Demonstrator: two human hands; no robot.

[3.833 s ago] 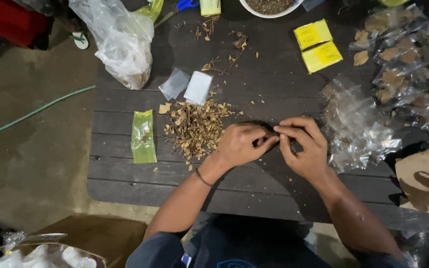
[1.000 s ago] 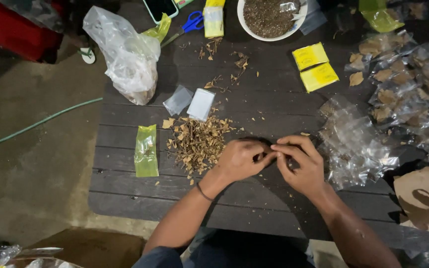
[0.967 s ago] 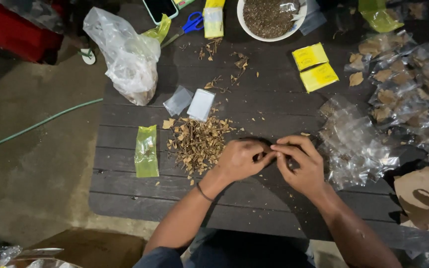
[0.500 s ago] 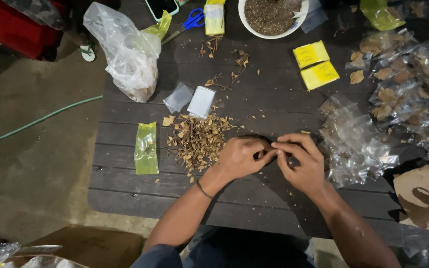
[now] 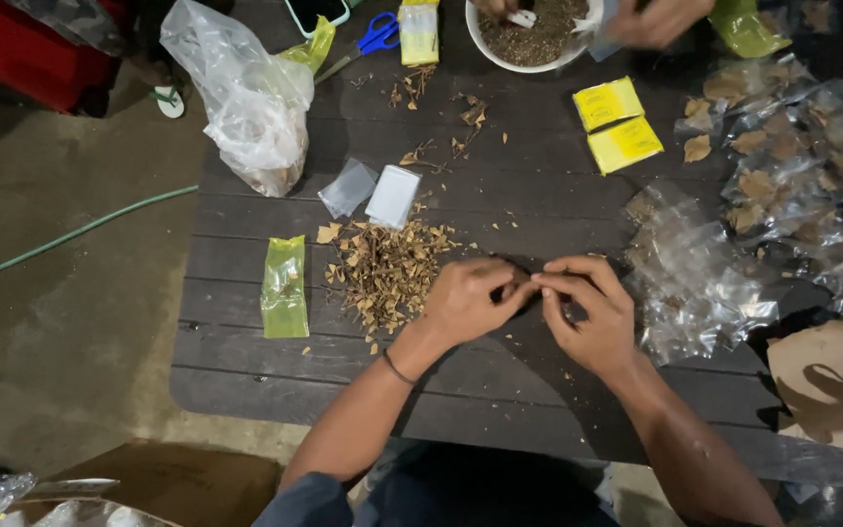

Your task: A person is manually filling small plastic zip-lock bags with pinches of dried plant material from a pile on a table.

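**A:** ok so what are the hands up to?

**B:** Both sit low on the dark slatted table (image 5: pixel 500 390). Left hand (image 5: pixel 465 301) and right hand (image 5: pixel 587 312) are meeting fingertip to fingertip in the middle, both curled and pinching at something tiny between them. Can't make out what it is, it's hidden by the fingers.

**A:** and the pile of stuff?

**B:** Heap of dry leaf bits (image 5: pixel 387 273) just left of the left hand, practically touching its knuckles. Further left there's a green packet (image 5: pixel 284 287) lying flat. Two small clear-white packets (image 5: pixel 373 193) just above the heap.

**A:** what's on the right?

**B:** Crumpled clear bags (image 5: pixel 695 278) just beside the right hand, more of them with leaves up the right edge. Two yellow packets (image 5: pixel 619 122) well above the hands.

**A:** anyone else there?

**B:** Yeah, another person's hand (image 5: pixel 661 20) at the top edge, next to a white bowl (image 5: pixel 529 39) of dark crumbs. Blue scissors (image 5: pixel 373 37) and a big plastic bag (image 5: pixel 246 98) top left.
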